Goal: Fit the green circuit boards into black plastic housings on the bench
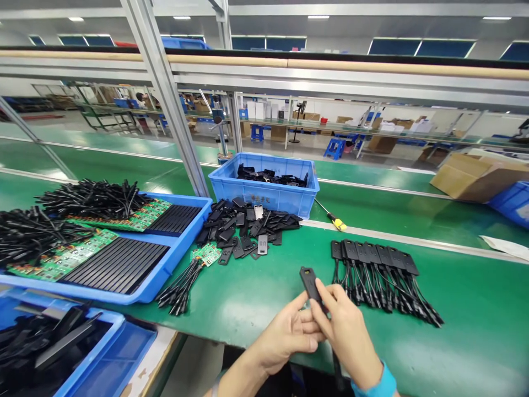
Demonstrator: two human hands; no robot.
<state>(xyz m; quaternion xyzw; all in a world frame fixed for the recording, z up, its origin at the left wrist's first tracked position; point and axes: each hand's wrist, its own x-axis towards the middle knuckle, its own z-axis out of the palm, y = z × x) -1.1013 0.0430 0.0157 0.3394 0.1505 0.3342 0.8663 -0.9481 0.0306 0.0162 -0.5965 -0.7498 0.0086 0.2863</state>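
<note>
Above the front of the green bench, both my hands are closed on one flat black plastic housing (308, 281); a black cable hangs below it. My left hand (289, 333) grips its lower left side, fingers curled behind. With thumb and fingertips, my right hand (341, 320) pinches it from the right. Just right of my hands lies a row of similar black housings with cables (374, 256). Left of them sits a heap of loose black housing pieces (248, 226). A green circuit board (206, 255) with a bundle of black cables lies nearer the left.
Blue trays hold circuit boards, cables and black strips (118, 264) at left. A blue bin (264, 190) of black parts stands behind the heap, with a yellow-handled screwdriver (338, 221) beside it. A metal post (165, 94) rises there. At far right is a cardboard box (475, 173).
</note>
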